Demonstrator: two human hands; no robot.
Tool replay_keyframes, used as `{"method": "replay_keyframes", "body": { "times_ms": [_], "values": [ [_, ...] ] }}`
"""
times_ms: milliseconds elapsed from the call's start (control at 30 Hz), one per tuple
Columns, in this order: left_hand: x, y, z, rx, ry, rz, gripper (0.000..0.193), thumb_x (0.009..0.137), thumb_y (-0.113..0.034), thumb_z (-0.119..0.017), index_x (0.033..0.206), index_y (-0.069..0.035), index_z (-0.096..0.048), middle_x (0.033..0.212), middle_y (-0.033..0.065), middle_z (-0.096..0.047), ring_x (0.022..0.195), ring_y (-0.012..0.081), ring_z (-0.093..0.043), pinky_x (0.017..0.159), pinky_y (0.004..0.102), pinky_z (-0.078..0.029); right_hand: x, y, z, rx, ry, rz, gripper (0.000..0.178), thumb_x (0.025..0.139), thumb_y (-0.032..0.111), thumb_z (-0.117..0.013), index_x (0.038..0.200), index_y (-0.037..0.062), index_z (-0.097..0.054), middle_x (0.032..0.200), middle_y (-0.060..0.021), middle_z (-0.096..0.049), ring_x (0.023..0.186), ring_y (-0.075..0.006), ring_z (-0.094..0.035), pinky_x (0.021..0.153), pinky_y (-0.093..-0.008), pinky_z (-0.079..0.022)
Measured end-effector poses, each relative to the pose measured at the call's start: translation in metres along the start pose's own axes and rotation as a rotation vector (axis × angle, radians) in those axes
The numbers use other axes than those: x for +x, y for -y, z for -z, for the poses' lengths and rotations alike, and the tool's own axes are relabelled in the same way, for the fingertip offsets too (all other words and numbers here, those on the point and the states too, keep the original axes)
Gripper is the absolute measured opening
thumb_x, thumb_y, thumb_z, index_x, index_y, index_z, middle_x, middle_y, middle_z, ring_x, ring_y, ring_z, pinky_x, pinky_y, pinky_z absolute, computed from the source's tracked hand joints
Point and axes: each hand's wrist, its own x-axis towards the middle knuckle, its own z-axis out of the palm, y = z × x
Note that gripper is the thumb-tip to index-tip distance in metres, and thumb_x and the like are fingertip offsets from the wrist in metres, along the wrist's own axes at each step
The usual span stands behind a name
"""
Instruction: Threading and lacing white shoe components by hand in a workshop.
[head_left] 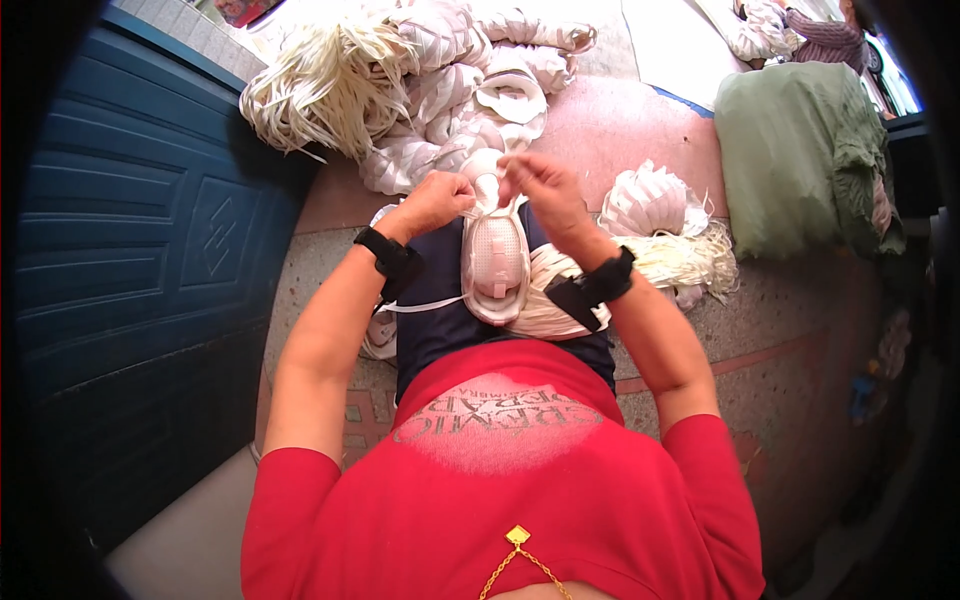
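A white and pale-pink shoe with a perforated toe (495, 262) lies on the person's lap, just below the fingers, toe end toward the body. The left hand (437, 203) is at its far end, fingers curled together; the right hand (548, 195) is just beside, thumb and fingertips bent close — whether either grips a lace, I cannot tell. Nearer the body than the left fingers, a thin flat white strip (425, 304) runs leftward from the shoe. Right of the right fingers lie a bundle of long cream laces (690, 260) and a rounded white strip-wrapped bundle (650, 203). Beyond both hands rises a heap of pale wrapped bundles (440, 95) — loose cream strands (330, 90) at its left.
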Motion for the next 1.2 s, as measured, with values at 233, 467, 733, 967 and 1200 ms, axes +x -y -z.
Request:
{"method": "replay_keyframes", "body": {
  "times_ms": [233, 467, 733, 967, 1200],
  "values": [
    [-0.008, -0.024, 0.031, -0.543, 0.119, 0.248, 0.024, 0.08, -0.01, -0.053, 0.102, 0.0, -0.053, 0.072, -0.0009, -0.052, 0.063, 0.0073, -0.047, 0.059, 0.0184, -0.038, 0.028, 0.221, 0.075, -0.316, -0.145, 0.584, 0.011, 0.082, 0.006, -0.046, 0.088, -0.0009, -0.053, 0.08, -0.0044, -0.056, 0.075, -0.0137, -0.052, 0.073, -0.0272, -0.042],
    [0.009, -0.029, 0.034, -0.034, 0.064, 0.046, 0.032, 0.075, -0.005, -0.055, 0.106, 0.002, -0.052, 0.07, 0.0054, -0.057, 0.065, 0.0112, -0.054, 0.061, 0.0253, -0.043, -0.061, 0.245, 0.085, -0.331, -0.181, 0.594, 0.01, 0.082, 0.005, -0.045, 0.086, -0.0004, -0.052, 0.078, -0.0042, -0.055, 0.072, -0.0136, -0.051, 0.071, -0.0269, -0.041],
    [0.032, -0.064, -0.01, 0.459, 0.253, -0.104, 0.028, 0.07, -0.007, -0.054, 0.099, -0.006, -0.056, 0.094, 0.0182, -0.059, 0.093, 0.0331, -0.055, 0.078, 0.0402, -0.044, -0.034, 0.286, 0.134, -0.368, -0.217, 0.594, 0.008, 0.082, 0.005, -0.045, 0.083, 0.0003, -0.051, 0.076, -0.0039, -0.053, 0.07, -0.0136, -0.05, 0.068, -0.0266, -0.041],
    [0.044, -0.058, -0.021, 0.575, 0.319, -0.147, 0.022, 0.067, -0.006, -0.057, 0.089, -0.003, -0.058, 0.091, 0.0187, -0.06, 0.089, 0.0338, -0.057, 0.073, 0.0391, -0.045, -0.012, 0.315, 0.197, -0.362, -0.23, 0.577, 0.007, 0.082, 0.004, -0.044, 0.081, 0.0008, -0.051, 0.074, -0.0037, -0.052, 0.068, -0.0136, -0.049, 0.066, -0.0263, -0.04],
    [0.058, -0.043, -0.018, 0.358, 0.335, -0.26, 0.021, 0.064, -0.011, -0.062, 0.08, 0.002, -0.061, 0.079, 0.021, -0.06, 0.081, 0.0343, -0.059, 0.067, 0.0377, -0.046, -0.02, 0.313, 0.156, -0.359, -0.25, 0.568, 0.008, 0.082, 0.004, -0.043, 0.078, 0.0014, -0.05, 0.071, -0.0035, -0.051, 0.065, -0.0135, -0.049, 0.063, -0.026, -0.039]
  ]
}}
